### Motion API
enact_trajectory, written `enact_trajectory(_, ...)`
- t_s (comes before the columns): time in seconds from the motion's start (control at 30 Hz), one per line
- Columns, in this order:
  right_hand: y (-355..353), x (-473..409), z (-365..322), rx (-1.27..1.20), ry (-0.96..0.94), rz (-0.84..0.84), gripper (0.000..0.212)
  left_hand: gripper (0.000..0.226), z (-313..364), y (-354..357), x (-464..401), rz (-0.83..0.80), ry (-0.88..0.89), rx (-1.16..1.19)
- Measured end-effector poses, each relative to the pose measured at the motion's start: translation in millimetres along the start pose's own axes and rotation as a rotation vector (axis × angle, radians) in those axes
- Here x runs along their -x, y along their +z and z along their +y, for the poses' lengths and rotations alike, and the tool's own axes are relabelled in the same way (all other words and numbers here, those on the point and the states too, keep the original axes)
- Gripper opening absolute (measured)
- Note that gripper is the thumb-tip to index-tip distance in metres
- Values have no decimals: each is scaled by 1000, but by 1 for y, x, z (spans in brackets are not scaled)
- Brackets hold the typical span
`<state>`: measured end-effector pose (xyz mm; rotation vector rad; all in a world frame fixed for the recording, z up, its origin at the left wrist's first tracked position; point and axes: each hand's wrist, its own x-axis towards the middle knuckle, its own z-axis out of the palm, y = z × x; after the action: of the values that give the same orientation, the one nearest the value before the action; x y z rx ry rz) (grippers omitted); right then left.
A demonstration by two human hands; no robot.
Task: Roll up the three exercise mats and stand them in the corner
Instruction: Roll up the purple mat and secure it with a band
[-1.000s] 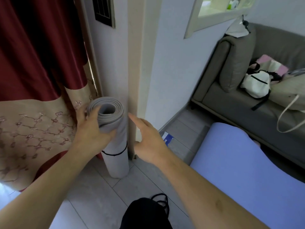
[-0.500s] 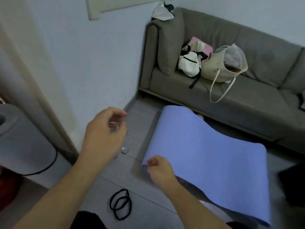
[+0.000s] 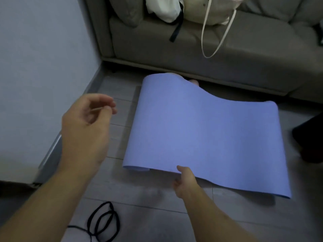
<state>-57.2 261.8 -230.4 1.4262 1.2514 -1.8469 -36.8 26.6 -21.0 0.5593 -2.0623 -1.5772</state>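
A blue exercise mat (image 3: 206, 133) lies unrolled on the grey floor, its far end humped up against the sofa. My right hand (image 3: 185, 180) pinches the mat's near edge, thumb on top, and lifts it a little off the floor. My left hand (image 3: 83, 126) hovers above the floor to the left of the mat with loosely curled fingers, holding nothing. The rolled grey mat is out of view.
A grey sofa (image 3: 227, 55) runs across the back, with a white bag (image 3: 162, 9) and a cream tote bag (image 3: 206, 11) on it. Black elastic loops (image 3: 103, 222) lie on the floor near me. A white wall (image 3: 43, 67) closes the left side. A dark object (image 3: 309, 137) sits at right.
My view swung from the rolled grey mat in the corner to the blue mat. My left hand let go of the grey roll; my right hand slid along and took the blue mat's near edge.
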Motion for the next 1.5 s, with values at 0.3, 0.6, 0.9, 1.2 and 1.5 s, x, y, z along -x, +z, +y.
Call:
enact_trajectory(0.3, 1, 6, -53, -279, -179, 40, 28, 28, -10, 18, -6, -13, -90, -45)
enact_trajectory(0.6, 5, 152, -151, -567, -376, -472, 23, 27, 20, 18, 45, -140, -355, -84)
enact_trajectory(0.9, -15, 332, -188, -508, -531, -850, 37, 22, 77, -7, 124, -289, -711, -5)
enact_trajectory(1.2, -87, 478, -143, -338, -804, -983, 45, 89, 236, 16, 179, -575, -1035, 998)
enact_trajectory(1.5, -209, 528, -137, -322, -850, -878, 48, 38, 312, 4, 159, -494, -537, 972)
